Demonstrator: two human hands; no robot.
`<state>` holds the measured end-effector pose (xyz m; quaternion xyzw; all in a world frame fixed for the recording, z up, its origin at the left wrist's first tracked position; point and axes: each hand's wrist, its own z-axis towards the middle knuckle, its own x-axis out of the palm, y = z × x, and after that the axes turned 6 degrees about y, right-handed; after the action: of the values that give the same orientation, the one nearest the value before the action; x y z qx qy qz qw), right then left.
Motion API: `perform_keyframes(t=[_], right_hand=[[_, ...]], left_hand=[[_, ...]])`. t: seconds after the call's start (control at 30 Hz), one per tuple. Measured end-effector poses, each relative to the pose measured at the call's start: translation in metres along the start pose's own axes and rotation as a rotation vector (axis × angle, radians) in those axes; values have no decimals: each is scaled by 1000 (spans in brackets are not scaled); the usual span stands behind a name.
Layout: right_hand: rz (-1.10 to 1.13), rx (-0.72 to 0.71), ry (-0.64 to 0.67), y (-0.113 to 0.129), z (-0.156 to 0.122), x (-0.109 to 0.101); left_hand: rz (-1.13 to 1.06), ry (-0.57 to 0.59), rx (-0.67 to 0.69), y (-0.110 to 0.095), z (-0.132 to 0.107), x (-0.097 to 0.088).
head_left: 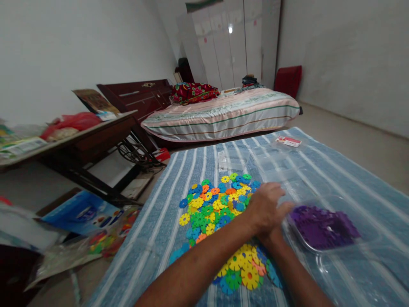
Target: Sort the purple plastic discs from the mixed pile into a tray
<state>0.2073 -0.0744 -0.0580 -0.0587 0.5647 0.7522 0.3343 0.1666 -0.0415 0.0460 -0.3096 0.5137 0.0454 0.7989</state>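
My left hand [266, 204] reaches across to the right, over the edge of a pile of colourful notched plastic discs [207, 209]. Its thumb and fingers look apart, slightly blurred, and I see nothing between them. Under it is my right hand [267, 233], mostly covered by the left, so its fingers and anything in them are hidden. The discs are yellow, green, blue and orange; more of them [249, 275] lie between my forearms. Just right of my hands stands a clear plastic tub [315, 250] with purple discs [324, 226] inside.
A blue striped cloth [153, 217] covers the surface. Clear plastic packaging [277, 164] lies beyond the discs, with a red and white label [288, 141]. On the left are a sewing-machine table [105, 123] and bags, one blue [83, 213]. A bed [223, 115] stands behind.
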Motion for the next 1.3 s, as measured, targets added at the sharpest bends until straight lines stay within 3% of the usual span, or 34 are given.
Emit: perform_keyframes(t=[0.17,0.3,0.47,0.67,0.8,0.9,1.03,1.3], right_hand=[[-219,-186,75,0,-1,-5],[-230,-244,101,-1,2,-7],[-211,-240,117,-4,1,-8],[-221,-233,146,-5,1,-8],[-234,-220,146,-6,0,-6],[-226,-230,138,-7,0,-6],[-215,-245,134,-7,0,-6],[-213,-211,164,-4,-1,-9]], left_hand=[[305,190,-313,46,-46,-24],[391,258,-488,71,-80,-34],[440,237,-600,87,-106,-44],[397,200,-629,100,-126,-69],[471,86,-762,117,-130,-84],[487,131,-868,127,-127,-83],[531,176,-924,121,-120,-73],[418,195,-635,69,-127,-47]])
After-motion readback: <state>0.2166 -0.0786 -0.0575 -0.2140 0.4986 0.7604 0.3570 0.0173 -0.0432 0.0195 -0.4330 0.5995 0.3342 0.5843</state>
